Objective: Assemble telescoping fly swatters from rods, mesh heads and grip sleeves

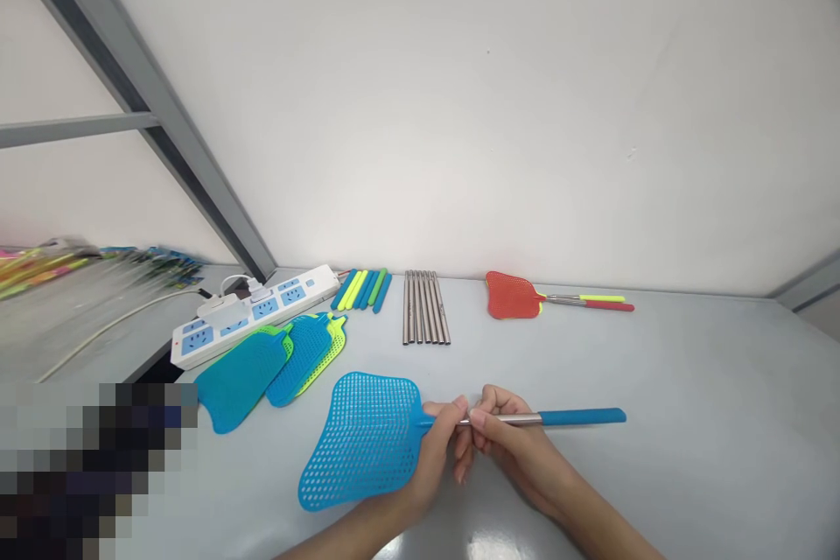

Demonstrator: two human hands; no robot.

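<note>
A blue fly swatter (371,437) with a perforated head lies across the front of the view, held above the grey table. My left hand (441,446) is closed on its metal rod, close to the neck of the head. Just to the right, my right hand (515,437) pinches the same rod, thumb on top. Beyond that hand, the rod ends in a blue grip sleeve (584,416). My two hands almost touch. Parts of the rod are hidden by my fingers.
Loose blue and yellow-green swatter heads (242,376) lie left, beside a white power strip (262,315). Behind are several coloured grip sleeves (362,290), several metal rods (425,308) and swatters with a red head (512,296) on top. A grey frame post (177,122) rises left.
</note>
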